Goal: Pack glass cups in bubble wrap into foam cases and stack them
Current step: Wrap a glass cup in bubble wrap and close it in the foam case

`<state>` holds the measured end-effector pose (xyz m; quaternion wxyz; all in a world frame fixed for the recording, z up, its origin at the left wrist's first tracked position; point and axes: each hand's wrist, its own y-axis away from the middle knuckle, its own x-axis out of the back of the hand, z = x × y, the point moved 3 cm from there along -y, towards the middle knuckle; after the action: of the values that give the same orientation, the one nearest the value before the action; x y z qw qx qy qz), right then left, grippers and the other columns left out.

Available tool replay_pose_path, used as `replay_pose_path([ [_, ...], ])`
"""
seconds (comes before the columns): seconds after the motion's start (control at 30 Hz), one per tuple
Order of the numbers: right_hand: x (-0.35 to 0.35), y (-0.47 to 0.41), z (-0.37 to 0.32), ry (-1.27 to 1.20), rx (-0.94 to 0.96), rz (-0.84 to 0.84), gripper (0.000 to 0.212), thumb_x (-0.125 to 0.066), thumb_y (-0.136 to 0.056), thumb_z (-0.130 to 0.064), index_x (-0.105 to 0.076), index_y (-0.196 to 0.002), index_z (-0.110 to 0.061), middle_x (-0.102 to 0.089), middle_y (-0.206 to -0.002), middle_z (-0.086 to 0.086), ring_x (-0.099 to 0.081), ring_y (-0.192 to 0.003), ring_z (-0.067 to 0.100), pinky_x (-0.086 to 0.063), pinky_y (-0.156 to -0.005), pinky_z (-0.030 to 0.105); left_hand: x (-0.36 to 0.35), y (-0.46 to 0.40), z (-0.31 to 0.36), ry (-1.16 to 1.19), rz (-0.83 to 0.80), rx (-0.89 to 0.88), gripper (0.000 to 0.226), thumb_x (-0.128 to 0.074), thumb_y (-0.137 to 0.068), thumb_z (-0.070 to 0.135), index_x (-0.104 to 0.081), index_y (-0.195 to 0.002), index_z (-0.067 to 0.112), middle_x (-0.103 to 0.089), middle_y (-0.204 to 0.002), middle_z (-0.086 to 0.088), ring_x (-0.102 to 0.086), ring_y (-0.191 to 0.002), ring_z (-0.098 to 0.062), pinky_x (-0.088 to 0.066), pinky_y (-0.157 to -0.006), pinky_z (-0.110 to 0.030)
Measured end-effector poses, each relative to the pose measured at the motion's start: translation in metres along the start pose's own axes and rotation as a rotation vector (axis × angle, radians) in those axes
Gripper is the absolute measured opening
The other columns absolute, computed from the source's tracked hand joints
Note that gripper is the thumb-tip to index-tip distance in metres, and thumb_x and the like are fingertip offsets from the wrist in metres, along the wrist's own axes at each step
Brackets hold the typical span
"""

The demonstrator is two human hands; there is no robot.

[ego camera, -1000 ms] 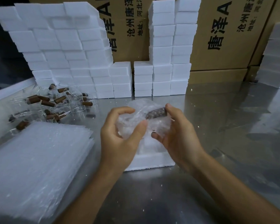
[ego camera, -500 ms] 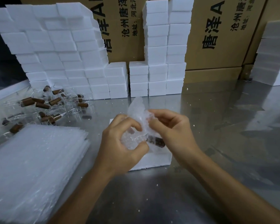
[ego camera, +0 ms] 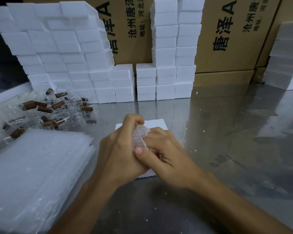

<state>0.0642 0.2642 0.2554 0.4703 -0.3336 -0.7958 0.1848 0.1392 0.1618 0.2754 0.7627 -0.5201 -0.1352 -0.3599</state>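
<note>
A glass cup wrapped in bubble wrap (ego camera: 139, 137) sits low over a white foam case (ego camera: 156, 124) on the metal table. My left hand (ego camera: 120, 149) curls round the bundle from the left. My right hand (ego camera: 166, 154) grips it from the right, its thumb lying across the wrap. The cup itself and most of the case are hidden by both hands. At the left lie loose glass cups with brown handles (ego camera: 46, 108). A thick stack of bubble wrap sheets (ego camera: 34, 169) fills the near left.
Stacked white foam cases (ego camera: 66, 53) form a wall at the back left, with taller columns (ego camera: 176, 48) at the back middle and another pile (ego camera: 287, 53) at the far right. Printed cardboard boxes (ego camera: 227, 39) stand behind. White crumbs dot the steel table (ego camera: 227, 132).
Both hands have come down with the wrapped cup onto the foam case and closed tighter round it. The cup's brown handle, visible before, is now covered.
</note>
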Motion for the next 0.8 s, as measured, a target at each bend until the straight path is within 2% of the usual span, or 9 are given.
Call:
replay_pose_path([
  [0.17, 0.006, -0.005, -0.008, -0.075, 0.029, 0.048, 0.039, -0.044, -0.095, -0.039, -0.036, -0.059, -0.026, -0.036, -0.058, -0.011, -0.040, -0.065, 0.013, -0.028, -0.065, 0.027, 0.001, 0.001, 0.007, 0.015, -0.009, -0.009, 0.056, -0.071, -0.059, 0.037, -0.038, -0.104, 0.036, -0.070, -0.087, 0.007, -0.068, -0.076, -0.020, -0.053, -0.061, -0.035],
  [0.27, 0.003, 0.001, -0.005, -0.057, 0.000, 0.127, 0.037, -0.050, -0.091, -0.042, -0.039, -0.062, -0.022, -0.037, -0.056, -0.010, -0.041, -0.061, 0.011, -0.029, -0.061, 0.022, -0.002, 0.000, 0.003, 0.078, -0.029, 0.048, 0.056, -0.074, -0.058, 0.043, -0.039, -0.102, 0.038, -0.071, -0.084, 0.008, -0.069, -0.076, -0.021, -0.054, -0.064, -0.038],
  [0.33, 0.002, 0.005, -0.003, -0.089, -0.058, 0.236, 0.028, -0.059, -0.086, -0.044, -0.052, -0.074, -0.020, -0.045, -0.063, -0.015, -0.047, -0.062, 0.005, -0.031, -0.059, 0.013, -0.003, -0.001, -0.002, 0.133, -0.010, 0.122, 0.056, -0.073, -0.055, 0.054, -0.041, -0.099, 0.040, -0.069, -0.080, 0.011, -0.068, -0.073, -0.018, -0.054, -0.062, -0.040],
  [0.4, 0.003, 0.006, -0.002, -0.145, -0.050, 0.271, 0.030, -0.065, -0.084, -0.042, -0.062, -0.098, -0.016, -0.056, -0.091, -0.016, -0.057, -0.081, 0.002, -0.038, -0.067, 0.009, -0.002, -0.003, -0.008, 0.225, 0.022, 0.211, 0.058, -0.074, -0.048, 0.056, -0.044, -0.096, 0.041, -0.066, -0.080, 0.014, -0.065, -0.068, -0.015, -0.054, -0.060, -0.042],
  [0.47, 0.004, 0.006, 0.001, -0.161, 0.003, 0.212, 0.040, -0.065, -0.087, -0.040, -0.063, -0.115, -0.011, -0.057, -0.117, -0.005, -0.058, -0.109, 0.008, -0.044, -0.085, 0.014, -0.003, -0.005, -0.015, 0.361, 0.016, 0.271, 0.060, -0.078, -0.045, 0.049, -0.047, -0.095, 0.039, -0.067, -0.083, 0.012, -0.065, -0.067, -0.019, -0.055, -0.060, -0.046],
  [0.53, 0.006, 0.005, 0.003, -0.170, 0.019, 0.149, 0.043, -0.063, -0.090, -0.040, -0.063, -0.120, -0.010, -0.059, -0.124, -0.003, -0.058, -0.117, 0.013, -0.046, -0.094, 0.021, -0.004, -0.006, -0.020, 0.487, -0.015, 0.349, 0.059, -0.082, -0.043, 0.043, -0.050, -0.092, 0.038, -0.069, -0.082, 0.004, -0.068, -0.069, -0.026, -0.058, -0.062, -0.051],
  [0.6, 0.009, 0.003, 0.004, -0.172, 0.023, 0.099, 0.042, -0.065, -0.089, -0.042, -0.064, -0.120, -0.013, -0.064, -0.119, -0.006, -0.062, -0.110, 0.013, -0.048, -0.090, 0.023, -0.005, -0.007, -0.024, 0.565, -0.050, 0.429, 0.060, -0.083, -0.039, 0.040, -0.052, -0.091, 0.038, -0.071, -0.083, -0.003, -0.069, -0.069, -0.025, -0.060, -0.061, -0.046],
  [0.7, 0.012, 0.001, 0.005, -0.230, -0.001, -0.026, 0.029, -0.080, -0.080, -0.038, -0.066, -0.102, -0.026, -0.065, -0.091, -0.018, -0.065, -0.082, 0.007, -0.046, -0.072, 0.017, -0.004, -0.008, -0.029, 0.603, -0.133, 0.455, 0.067, -0.086, -0.038, 0.042, -0.056, -0.097, 0.030, -0.073, -0.090, 0.002, -0.072, -0.076, -0.014, -0.058, -0.063, -0.028],
  [0.8, 0.008, 0.002, 0.011, -0.183, -0.118, -0.103, 0.028, -0.085, -0.072, -0.040, -0.067, -0.086, -0.023, -0.065, -0.076, -0.012, -0.061, -0.069, 0.009, -0.048, -0.062, 0.029, -0.002, -0.008, -0.033, 0.644, -0.174, 0.527, 0.064, -0.084, -0.041, 0.052, -0.063, -0.096, 0.027, -0.072, -0.099, 0.002, -0.069, -0.088, -0.011, -0.055, -0.071, -0.028],
])
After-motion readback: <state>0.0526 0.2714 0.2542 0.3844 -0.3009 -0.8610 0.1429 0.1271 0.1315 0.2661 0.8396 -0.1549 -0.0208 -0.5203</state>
